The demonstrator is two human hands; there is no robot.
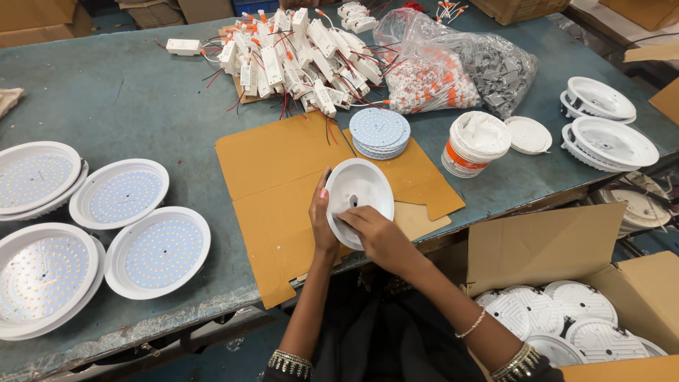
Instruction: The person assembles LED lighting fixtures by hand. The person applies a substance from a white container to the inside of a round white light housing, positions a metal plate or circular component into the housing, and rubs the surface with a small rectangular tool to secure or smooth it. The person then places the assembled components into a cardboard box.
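Note:
A round white lamp housing (361, 187) stands tilted over a sheet of brown cardboard (283, 163). My left hand (322, 219) grips its left rim. Fingers of my right hand (375, 230) press into the housing's lower inside. A stack of round LED boards (380, 131) lies just beyond it on the cardboard. Past that sits a heap of white driver boxes with red and black wires (297, 60).
Several finished white lamps with LED discs (120, 192) lie at the left on the teal table (127, 106). A white tub (474, 145) with its lid (529, 134) beside it, bags of small parts (453, 71), empty housings (608, 138) and an open carton of housings (566, 311) are at right.

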